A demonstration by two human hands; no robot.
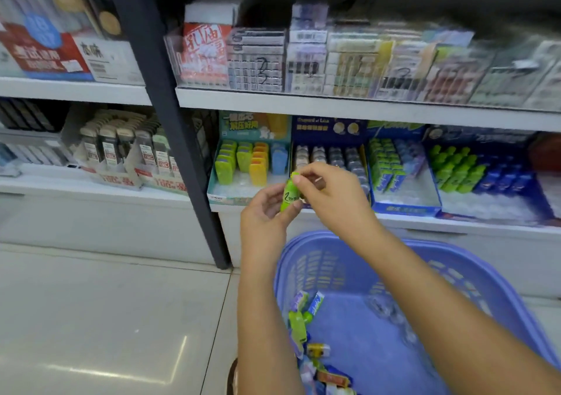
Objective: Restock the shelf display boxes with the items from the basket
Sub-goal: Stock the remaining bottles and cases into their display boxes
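Gripping green bottle point(290, 196) before the shelf, left hand point(267, 209) curled round body, right hand point(331, 194) pinching cap; basket point(455, 267) below holding many items, matching display box point(543, 194) part-filled, so restock likely far from done.

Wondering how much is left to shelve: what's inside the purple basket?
In the basket: a green bottle, blue-white packets, a yellow item, blurry clear packs. The left forearm and right forearm hide parts of its floor.

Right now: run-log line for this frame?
left grip: holds small green plastic bottle | right grip: pinches its top | lilac plastic basket: items remain | bottle: not yet shelved
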